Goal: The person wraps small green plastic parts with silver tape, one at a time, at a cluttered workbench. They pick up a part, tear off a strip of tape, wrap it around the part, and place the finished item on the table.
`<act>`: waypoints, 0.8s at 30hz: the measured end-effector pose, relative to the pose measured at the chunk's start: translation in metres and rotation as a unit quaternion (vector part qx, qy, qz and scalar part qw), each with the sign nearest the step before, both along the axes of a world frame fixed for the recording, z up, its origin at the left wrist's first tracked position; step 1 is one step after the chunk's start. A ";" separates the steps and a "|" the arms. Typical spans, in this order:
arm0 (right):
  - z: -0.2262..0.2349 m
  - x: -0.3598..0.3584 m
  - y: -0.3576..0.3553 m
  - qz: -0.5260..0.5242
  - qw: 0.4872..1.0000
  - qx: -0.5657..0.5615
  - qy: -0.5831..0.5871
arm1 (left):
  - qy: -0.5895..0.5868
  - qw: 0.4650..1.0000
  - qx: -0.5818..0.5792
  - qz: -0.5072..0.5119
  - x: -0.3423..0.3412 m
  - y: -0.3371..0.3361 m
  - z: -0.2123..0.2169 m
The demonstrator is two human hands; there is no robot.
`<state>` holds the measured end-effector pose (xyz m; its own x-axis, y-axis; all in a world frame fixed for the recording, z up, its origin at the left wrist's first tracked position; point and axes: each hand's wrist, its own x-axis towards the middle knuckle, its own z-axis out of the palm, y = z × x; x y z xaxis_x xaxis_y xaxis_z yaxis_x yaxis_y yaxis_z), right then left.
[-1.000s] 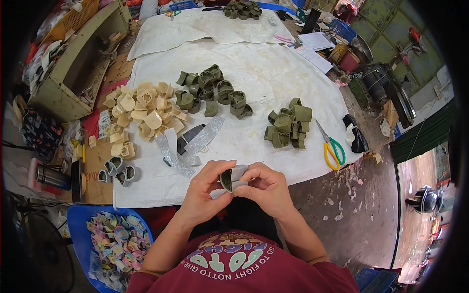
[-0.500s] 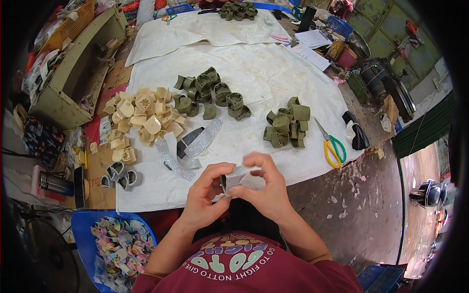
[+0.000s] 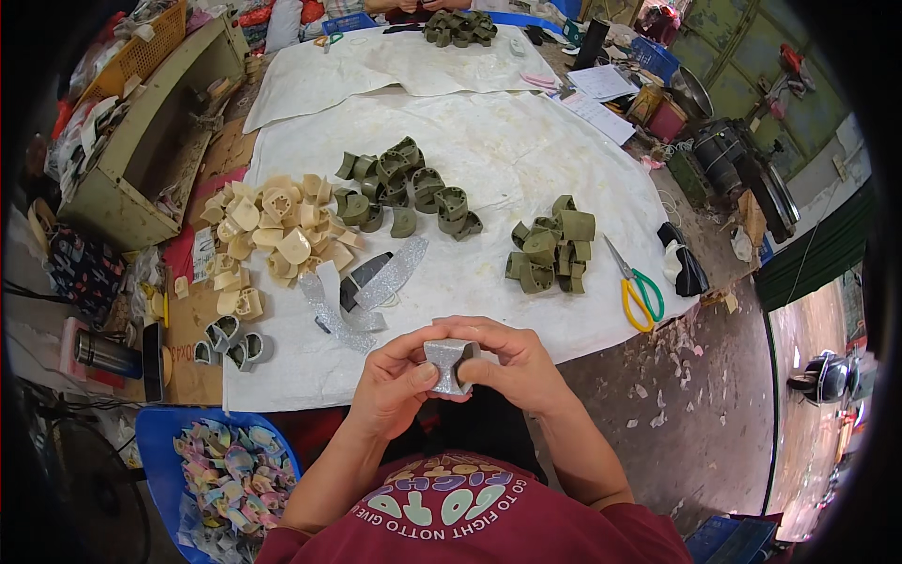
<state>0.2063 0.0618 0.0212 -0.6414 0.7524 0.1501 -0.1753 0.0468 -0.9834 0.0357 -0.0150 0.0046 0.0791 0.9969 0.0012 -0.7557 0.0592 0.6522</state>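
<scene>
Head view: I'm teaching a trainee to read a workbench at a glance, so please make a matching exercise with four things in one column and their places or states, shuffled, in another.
Column one
1. silver glittery curved piece
2. scissors with one yellow and one green handle
3. cream curved pieces
4. blue plastic basin

Column two
A. near the right edge of the white sheet
B. filled with small multicoloured pieces
C. held between the left hand and right hand
D. heaped just left of dark olive-green curved pieces

Pairs: 1-C, 2-A, 3-D, 4-B
</scene>
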 end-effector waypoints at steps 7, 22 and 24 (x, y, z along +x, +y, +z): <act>0.000 -0.008 -0.001 -0.071 0.994 0.068 -0.045 | 0.029 0.999 0.007 0.012 0.000 0.003 -0.002; -0.006 -0.023 -0.008 -0.100 0.985 0.105 -0.092 | 0.269 0.941 0.034 0.205 0.023 0.010 -0.003; -0.007 -0.030 -0.009 -0.127 0.986 0.077 -0.081 | 0.298 0.930 0.071 0.204 0.025 0.012 0.001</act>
